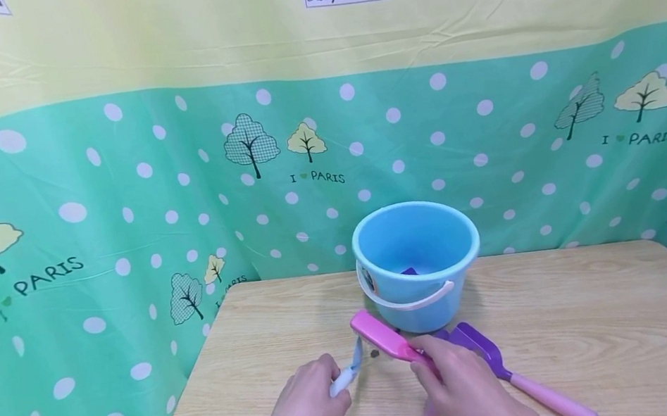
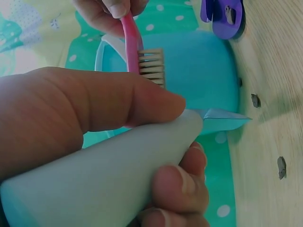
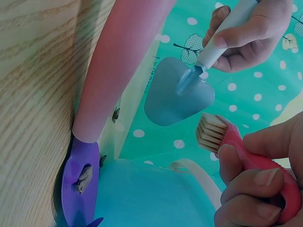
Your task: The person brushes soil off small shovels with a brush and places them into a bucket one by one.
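Note:
My left hand (image 1: pixel 307 407) grips the pale handle of a small hand trowel (image 3: pixel 180 94), its blue-grey blade pointing forward above the table. In my right hand (image 1: pixel 470 384) is a pink brush (image 1: pixel 383 336), held by the handle with its pale bristles (image 3: pixel 211 132) turned toward the trowel blade. Brush head and blade are close together in front of the bucket. Small dark clumps (image 2: pixel 255 100) lie on the table below them. A purple toy shovel (image 3: pixel 80 189) with a pink handle lies under my right hand, a grey lump in its scoop.
A light blue bucket (image 1: pixel 420 302) with a white handle stands at the back of the wooden table (image 1: pixel 611 318), something purple inside it. Another purple shovel (image 1: pixel 481 347) lies to the right of my right hand. A green dotted curtain (image 1: pixel 476 131) hangs behind.

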Tool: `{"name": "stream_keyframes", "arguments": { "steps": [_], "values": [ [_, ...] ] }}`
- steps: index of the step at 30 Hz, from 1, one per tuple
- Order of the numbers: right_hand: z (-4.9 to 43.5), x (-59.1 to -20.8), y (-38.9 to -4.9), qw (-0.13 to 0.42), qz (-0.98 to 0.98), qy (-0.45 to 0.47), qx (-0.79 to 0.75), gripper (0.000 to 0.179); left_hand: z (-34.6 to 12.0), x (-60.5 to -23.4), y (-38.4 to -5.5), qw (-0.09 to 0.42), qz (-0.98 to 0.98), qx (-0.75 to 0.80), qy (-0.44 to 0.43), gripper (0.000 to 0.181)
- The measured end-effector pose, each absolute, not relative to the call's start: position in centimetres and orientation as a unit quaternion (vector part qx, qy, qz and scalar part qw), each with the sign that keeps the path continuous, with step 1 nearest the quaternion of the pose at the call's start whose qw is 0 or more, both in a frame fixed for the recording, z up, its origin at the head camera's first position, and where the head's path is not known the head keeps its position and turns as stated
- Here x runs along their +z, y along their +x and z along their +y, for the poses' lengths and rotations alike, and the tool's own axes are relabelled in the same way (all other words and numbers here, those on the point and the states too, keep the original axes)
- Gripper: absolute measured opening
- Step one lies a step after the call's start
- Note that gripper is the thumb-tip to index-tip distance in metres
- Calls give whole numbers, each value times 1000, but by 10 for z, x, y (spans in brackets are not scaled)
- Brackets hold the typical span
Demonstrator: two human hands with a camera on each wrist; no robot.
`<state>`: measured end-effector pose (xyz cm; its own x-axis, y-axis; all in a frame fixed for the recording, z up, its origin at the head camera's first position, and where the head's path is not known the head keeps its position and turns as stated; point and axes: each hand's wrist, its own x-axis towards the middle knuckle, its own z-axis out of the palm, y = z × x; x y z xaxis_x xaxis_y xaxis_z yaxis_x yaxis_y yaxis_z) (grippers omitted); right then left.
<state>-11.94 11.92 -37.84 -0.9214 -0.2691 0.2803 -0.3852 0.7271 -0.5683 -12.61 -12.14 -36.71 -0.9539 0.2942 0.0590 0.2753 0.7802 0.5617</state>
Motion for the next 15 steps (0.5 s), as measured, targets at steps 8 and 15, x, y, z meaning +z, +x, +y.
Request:
{"name": "stream_keyframes", "arguments": {
  "steps": [8,15],
  "values": [
    [118,-381,-118,94,-916,194,339,35,-121,-365,-127,22,936,317,149,8],
    [117,-384,-117,112,-903,217,353,34,-120,-366,-128,14,934,324,149,6]
  ]
}}
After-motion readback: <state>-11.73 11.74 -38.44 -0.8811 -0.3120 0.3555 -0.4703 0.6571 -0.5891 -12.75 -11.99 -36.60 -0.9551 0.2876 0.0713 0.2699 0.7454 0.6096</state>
